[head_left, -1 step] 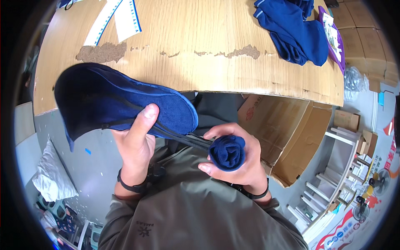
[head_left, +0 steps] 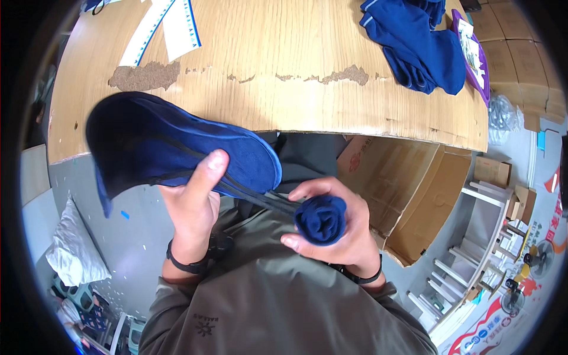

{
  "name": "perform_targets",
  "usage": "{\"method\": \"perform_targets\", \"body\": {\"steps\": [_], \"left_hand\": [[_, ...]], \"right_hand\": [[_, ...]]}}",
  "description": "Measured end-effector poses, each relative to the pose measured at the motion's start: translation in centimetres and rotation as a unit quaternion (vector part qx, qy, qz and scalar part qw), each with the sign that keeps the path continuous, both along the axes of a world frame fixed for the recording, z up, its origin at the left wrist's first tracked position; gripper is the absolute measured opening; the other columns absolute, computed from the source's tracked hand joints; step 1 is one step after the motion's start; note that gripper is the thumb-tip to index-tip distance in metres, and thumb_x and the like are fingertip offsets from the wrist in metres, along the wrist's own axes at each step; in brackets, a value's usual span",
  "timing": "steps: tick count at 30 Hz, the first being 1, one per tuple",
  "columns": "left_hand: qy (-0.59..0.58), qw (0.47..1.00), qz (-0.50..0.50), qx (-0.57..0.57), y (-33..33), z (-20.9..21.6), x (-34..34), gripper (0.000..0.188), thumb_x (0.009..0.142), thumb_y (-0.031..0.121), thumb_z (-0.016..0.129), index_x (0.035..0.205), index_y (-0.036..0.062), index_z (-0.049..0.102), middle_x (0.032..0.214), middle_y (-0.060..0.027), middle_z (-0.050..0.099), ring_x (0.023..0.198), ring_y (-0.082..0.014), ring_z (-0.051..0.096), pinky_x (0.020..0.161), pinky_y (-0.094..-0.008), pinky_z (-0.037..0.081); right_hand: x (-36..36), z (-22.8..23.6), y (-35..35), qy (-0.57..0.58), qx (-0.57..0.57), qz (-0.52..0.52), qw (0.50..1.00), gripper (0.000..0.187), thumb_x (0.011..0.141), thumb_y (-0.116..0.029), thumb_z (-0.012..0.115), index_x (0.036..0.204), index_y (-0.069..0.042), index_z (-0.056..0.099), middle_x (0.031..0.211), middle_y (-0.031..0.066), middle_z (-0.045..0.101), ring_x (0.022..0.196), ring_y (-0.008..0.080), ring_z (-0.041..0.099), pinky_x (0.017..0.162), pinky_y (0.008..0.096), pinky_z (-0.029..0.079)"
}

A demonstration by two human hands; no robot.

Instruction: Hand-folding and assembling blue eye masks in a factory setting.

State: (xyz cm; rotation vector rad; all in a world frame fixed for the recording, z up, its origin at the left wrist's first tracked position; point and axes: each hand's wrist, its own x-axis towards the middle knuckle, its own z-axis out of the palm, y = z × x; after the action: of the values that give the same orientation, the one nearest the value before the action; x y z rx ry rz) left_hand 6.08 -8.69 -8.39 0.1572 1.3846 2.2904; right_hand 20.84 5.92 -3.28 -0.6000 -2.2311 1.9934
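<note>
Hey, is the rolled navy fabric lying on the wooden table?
No, the rolled navy fabric is held in the right hand.

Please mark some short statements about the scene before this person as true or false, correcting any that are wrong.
1. The person's left hand grips a curved dark-blue fabric piece with lighter blue edging. True.
2. The right hand is empty. False: it holds a tightly rolled dark-blue cloth.
3. Narrow dark straps run between the fabric piece and the roll. True.
4. The roll rests on the brown wood-grain tabletop. False: it is held off the tabletop, nearer the person's body.
5. A crumpled blue cloth lies on the tabletop, beside a shallow purple tray. True.
6. The tabletop's surface is undamaged. False: patches have peeled near its front edge.
</note>
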Motion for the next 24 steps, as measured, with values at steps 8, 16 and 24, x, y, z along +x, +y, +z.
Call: {"method": "perform_targets", "body": {"steps": [8,16,24], "left_hand": [[0.078,0.986,-0.049,-0.139,0.7,-0.4,0.8,0.025,0.078,0.0,0.071,0.102,-0.0044,0.064,0.093,-0.0087,0.068,0.079,-0.0143,0.065,0.075,-0.0254,0.052],[0.418,0.83,-0.325,-0.175,1.8,1.6,-0.7,0.026,0.072,0.012,0.074,0.093,-0.0012,0.065,0.079,-0.0094,0.065,0.062,-0.025,0.066,0.055,-0.0287,0.05],[0.427,0.841,-0.304,-0.133,2.0,2.2,-0.9,0.027,0.071,0.011,0.074,0.094,-0.0021,0.065,0.074,-0.0099,0.063,0.06,-0.0258,0.065,0.055,-0.0289,0.05]], "right_hand": [[-0.2,1.2,1.5,-0.026,0.026,0.155,0.987,0.041,0.064,-0.02,0.088,0.092,-0.002,0.065,0.083,0.0093,0.069,0.072,0.0235,0.069,0.067,0.0281,0.052],[-0.6,0.3,1.9,0.113,-0.006,0.122,0.986,0.035,0.063,-0.018,0.082,0.09,-0.003,0.065,0.082,0.0108,0.066,0.071,0.0306,0.063,0.064,0.033,0.049],[-1.1,0.9,2.4,0.146,0.052,0.047,0.987,0.026,0.061,-0.012,0.081,0.08,-0.002,0.067,0.072,0.01,0.065,0.062,0.0296,0.061,0.06,0.0311,0.048]]}}
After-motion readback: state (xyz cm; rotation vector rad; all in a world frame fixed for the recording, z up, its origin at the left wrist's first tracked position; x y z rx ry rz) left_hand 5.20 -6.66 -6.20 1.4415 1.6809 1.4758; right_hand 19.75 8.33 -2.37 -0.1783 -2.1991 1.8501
